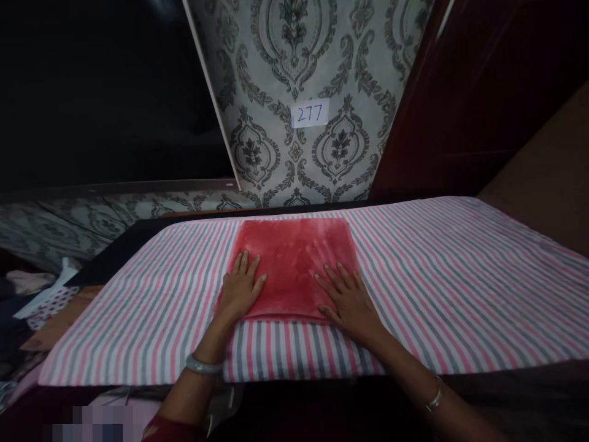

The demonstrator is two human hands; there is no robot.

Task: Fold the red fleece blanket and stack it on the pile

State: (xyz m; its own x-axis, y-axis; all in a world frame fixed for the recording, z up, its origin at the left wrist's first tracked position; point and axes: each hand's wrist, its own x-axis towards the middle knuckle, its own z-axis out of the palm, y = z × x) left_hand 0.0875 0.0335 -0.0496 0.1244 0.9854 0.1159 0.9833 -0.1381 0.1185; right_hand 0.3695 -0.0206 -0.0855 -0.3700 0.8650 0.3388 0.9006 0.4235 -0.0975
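Hands lie flat on a folded red cloth (294, 264) that sits in the middle of a table covered by a striped sheet (460, 276) in pink, grey and white. The cloth is a neat rectangle with a soft, plush look, and its far edge lies close to the far edge of the sheet, just below the wall. The left hand (242, 288) rests palm down on the near left corner of the cloth, fingers spread and straight, gripping nothing; its outer edge sits about over the cloth's left border. A pale green bangle (203, 366) circles the left wrist. The right hand (347, 299) rests palm down on the near right part of the cloth, fingers likewise open and spread, pointing away and slightly left, with the heel of the palm reaching past the near edge onto the sheet. A thin silver bracelet (434, 399) sits on the right wrist.

Behind the table stands a wall with grey damask wallpaper (294, 73), and on it a small white label (310, 113) reads 277. A white strip runs aslant along the wallpaper's left border, beside a dark area. To the right stands dark red-brown furniture (483, 92). At the far left, below table level, lies a jumble of fabrics (41, 294), one piece white with red dots.
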